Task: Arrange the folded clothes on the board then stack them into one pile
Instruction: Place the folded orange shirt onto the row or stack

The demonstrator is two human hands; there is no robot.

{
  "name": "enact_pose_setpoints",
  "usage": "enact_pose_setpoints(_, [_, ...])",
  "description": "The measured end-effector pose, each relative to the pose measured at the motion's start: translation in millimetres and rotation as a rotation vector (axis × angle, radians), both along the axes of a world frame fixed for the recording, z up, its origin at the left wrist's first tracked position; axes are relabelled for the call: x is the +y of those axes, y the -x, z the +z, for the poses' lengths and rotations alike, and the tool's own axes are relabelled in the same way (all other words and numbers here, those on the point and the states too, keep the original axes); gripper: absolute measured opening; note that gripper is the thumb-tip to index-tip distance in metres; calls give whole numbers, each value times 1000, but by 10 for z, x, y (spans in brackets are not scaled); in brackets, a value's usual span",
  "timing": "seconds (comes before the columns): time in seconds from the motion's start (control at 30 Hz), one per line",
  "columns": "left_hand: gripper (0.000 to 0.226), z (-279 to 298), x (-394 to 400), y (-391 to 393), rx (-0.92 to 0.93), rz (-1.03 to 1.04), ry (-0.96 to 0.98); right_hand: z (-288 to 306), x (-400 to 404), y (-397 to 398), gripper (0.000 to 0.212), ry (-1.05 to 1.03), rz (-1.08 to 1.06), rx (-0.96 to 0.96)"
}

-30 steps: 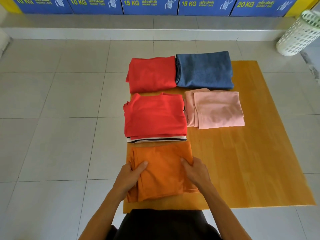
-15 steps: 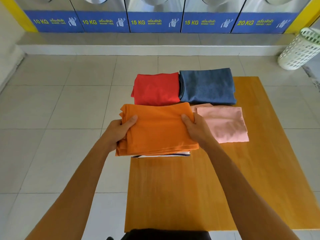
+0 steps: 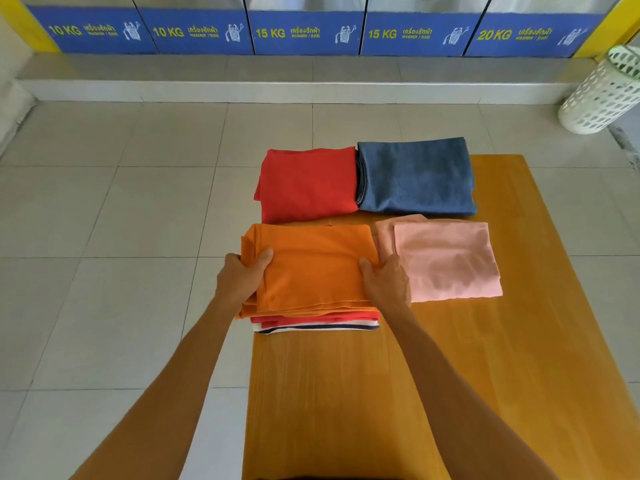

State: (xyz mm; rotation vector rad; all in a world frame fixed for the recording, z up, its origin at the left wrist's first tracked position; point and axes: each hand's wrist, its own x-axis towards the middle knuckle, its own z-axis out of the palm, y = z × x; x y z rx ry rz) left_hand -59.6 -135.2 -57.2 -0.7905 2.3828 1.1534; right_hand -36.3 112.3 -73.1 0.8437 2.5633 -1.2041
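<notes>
A folded orange garment [image 3: 317, 268] lies on top of a pile at the left edge of the wooden board [image 3: 450, 375]. Under it show a red garment [image 3: 311, 320] and a striped white one [image 3: 311, 328]. My left hand [image 3: 242, 278] grips the orange garment's left edge, thumb on top. My right hand [image 3: 384, 282] holds its right edge the same way. Behind the pile lies a second red folded garment [image 3: 306, 183], with a blue-grey one [image 3: 415, 176] to its right. A pink folded garment [image 3: 443, 261] sits right of the pile, touching my right hand.
The board lies on a tiled floor [image 3: 104, 271]. A white perforated laundry basket [image 3: 602, 95] stands at the far right. A raised step [image 3: 277, 77] and blue washer panels [image 3: 304, 32] run along the back. The board's near half holds nothing.
Both hands lifted the orange garment from the board's near end, carried it forward and set it down on the red and striped pile. The other garments stayed put.
</notes>
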Motion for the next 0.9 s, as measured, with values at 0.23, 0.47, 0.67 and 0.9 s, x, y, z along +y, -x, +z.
enact_pose_setpoints(0.23, [86, -27, 38, -34, -83, -33, -58, 12, 22, 32, 64, 161, 24, -32])
enact_pose_setpoints(0.47, [75, 41, -46, -82, 60, 43, -244, 24, 49, -96, 66, 208, 57, 88])
enact_pose_setpoints(0.67, [81, -103, -4, -336, -29, 29, -242, -169, 19, -436, 67, 105, -20, 34])
enact_pose_setpoints(0.9, [78, -144, 49, -349, -94, 55, -213, -179, 7, -360, 74, 181, -67, -80])
